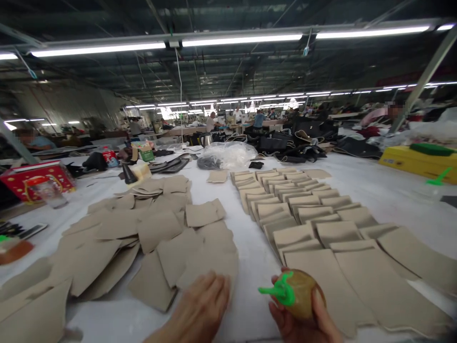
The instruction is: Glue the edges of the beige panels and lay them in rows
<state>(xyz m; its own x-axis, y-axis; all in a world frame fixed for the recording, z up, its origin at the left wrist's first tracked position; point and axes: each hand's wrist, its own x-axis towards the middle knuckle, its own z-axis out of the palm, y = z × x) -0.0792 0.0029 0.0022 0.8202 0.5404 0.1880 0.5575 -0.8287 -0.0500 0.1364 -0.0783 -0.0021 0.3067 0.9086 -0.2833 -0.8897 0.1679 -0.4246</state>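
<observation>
White table point(252, 259), green-nozzled bottle point(306, 295), apparently translucent amber

Here's the left hand point(203, 301) down on the loose beige pieces point(159, 231), the right hand point(299, 331) gripping a green-nozzled bottle point(306, 295)! Overlapping rows point(303, 233) line the white table point(253, 267).

Dark ceiling point(228, 14), bright tubes point(243, 40), a deep workroom.
Metal beams point(157, 15) and thin rods cross the gloom overhead; a long row of white tubes spans the near part, and further rows shrink toward the far end, where bright patches point(171, 112) glare, too blurred to tell whether they are windows. A pale wall point(74, 102) closes the left side. Slanting posts stand at left point(16, 143) and right point(423, 81), a white cord point(180, 90) hangs near the middle, and beyond the white surface point(248, 243) are more tables point(273, 123).
</observation>
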